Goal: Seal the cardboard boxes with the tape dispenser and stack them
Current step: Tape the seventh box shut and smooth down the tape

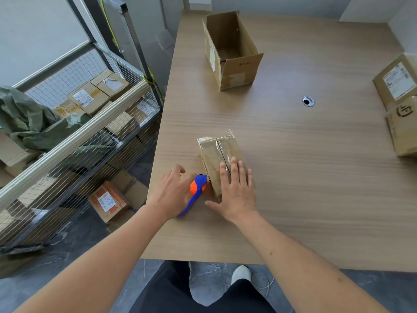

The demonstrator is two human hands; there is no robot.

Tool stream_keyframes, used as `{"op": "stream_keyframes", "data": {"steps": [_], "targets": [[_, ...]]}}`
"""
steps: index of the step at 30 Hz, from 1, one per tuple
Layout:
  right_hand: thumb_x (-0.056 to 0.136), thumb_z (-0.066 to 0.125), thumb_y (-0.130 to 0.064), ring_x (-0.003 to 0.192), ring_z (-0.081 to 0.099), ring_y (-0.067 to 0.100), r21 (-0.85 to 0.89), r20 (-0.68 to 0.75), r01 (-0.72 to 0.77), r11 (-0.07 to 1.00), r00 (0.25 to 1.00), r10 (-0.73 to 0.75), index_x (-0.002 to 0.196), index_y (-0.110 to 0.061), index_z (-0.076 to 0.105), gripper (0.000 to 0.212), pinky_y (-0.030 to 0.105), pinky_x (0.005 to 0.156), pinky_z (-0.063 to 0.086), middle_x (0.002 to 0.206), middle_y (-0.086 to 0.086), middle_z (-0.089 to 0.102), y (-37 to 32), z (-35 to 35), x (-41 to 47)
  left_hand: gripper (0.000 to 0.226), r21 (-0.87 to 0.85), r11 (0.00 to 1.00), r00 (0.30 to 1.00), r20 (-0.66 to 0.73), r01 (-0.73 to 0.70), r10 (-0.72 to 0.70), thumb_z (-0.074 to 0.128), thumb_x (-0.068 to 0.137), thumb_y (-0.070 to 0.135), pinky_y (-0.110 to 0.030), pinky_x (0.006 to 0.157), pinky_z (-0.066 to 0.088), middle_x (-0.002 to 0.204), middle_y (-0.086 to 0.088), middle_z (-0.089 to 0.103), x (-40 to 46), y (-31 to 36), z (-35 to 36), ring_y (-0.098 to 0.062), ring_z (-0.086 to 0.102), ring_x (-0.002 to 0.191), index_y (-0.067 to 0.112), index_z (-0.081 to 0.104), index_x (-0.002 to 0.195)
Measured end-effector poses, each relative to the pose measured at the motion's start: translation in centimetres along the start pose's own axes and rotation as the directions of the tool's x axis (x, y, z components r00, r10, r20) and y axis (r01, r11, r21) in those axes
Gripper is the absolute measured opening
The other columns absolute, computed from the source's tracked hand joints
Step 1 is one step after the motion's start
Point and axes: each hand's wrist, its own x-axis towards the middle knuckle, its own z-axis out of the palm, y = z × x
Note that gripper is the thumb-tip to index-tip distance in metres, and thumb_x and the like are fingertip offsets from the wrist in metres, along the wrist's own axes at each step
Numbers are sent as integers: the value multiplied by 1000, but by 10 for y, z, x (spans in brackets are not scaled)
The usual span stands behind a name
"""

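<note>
A small cardboard box (214, 152) lies near the table's front left, its top seam covered in clear tape, with a loose tape end sticking up at its far edge. My right hand (237, 190) rests flat on the near part of its top, fingers spread and thumb beside the near end. Just left of the box, the blue and orange tape dispenser (198, 184) lies on the table. My left hand (173, 193) is over its handle with fingers stretched out, not wrapped around it. A larger open cardboard box (239, 68) stands empty at the far side.
The wooden table (304, 177) has a metal cable grommet (308, 101) in its middle. Two closed boxes sit at the right edge, one labelled (397, 84) and one printed (404, 134). A wire cart (74, 141) of parcels stands left of the table.
</note>
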Motion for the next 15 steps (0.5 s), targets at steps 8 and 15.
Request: {"op": "stream_keyframes", "data": {"steps": [8, 15], "targets": [[77, 57, -84, 151, 15, 29, 79, 90, 194, 978, 975, -201, 163, -30, 5, 114, 44, 121, 23, 169, 7, 5, 45, -34, 4, 39, -72, 940, 933, -165, -334, 319, 64, 96, 18, -38, 97, 53, 146, -5, 55, 14, 34, 3, -28, 57, 131, 13, 63, 135], [77, 75, -61, 135, 45, 28, 115, -208, 329, 937, 931, -301, 155, -15, 40, 97, 42, 114, 40, 160, 7, 38, 72, -8, 1, 63, -103, 928, 932, -96, -357, 348, 52, 96, 55, -45, 116, 42, 154, -6, 49, 20, 45, 23, -25, 45, 143, 9, 62, 138]]}}
